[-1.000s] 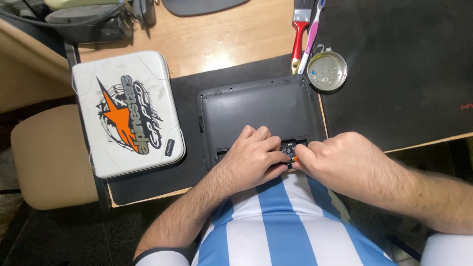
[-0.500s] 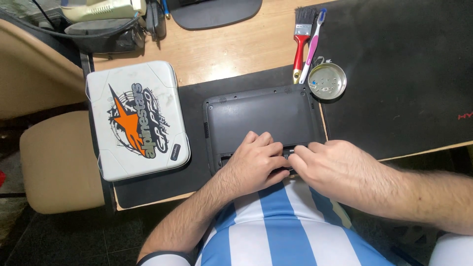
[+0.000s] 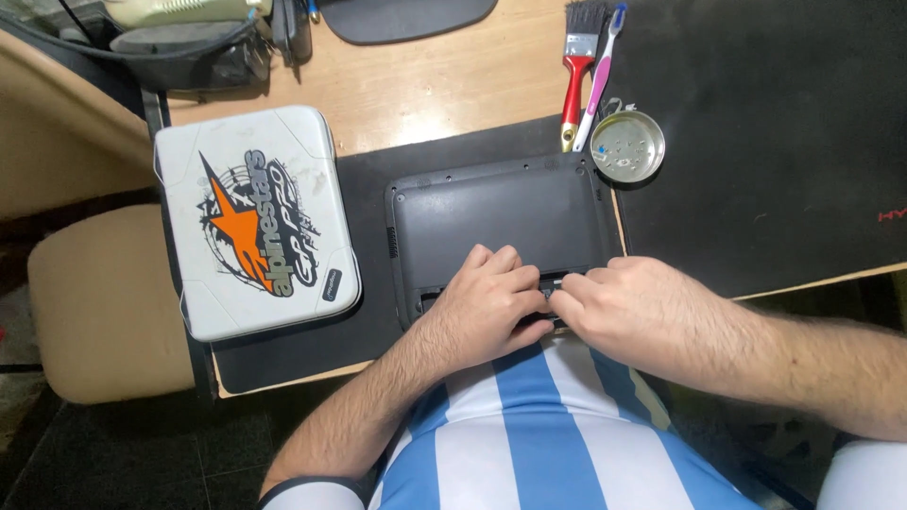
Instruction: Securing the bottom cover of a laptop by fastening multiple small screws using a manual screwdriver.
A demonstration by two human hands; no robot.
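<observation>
While both hands press its near edge, seemingly gripping, laptop lies flat.

I see a matt grey plastic laptop on a dull black mat, a pale wood desk, and a shiny metal tin (smooth, reflective).
</observation>
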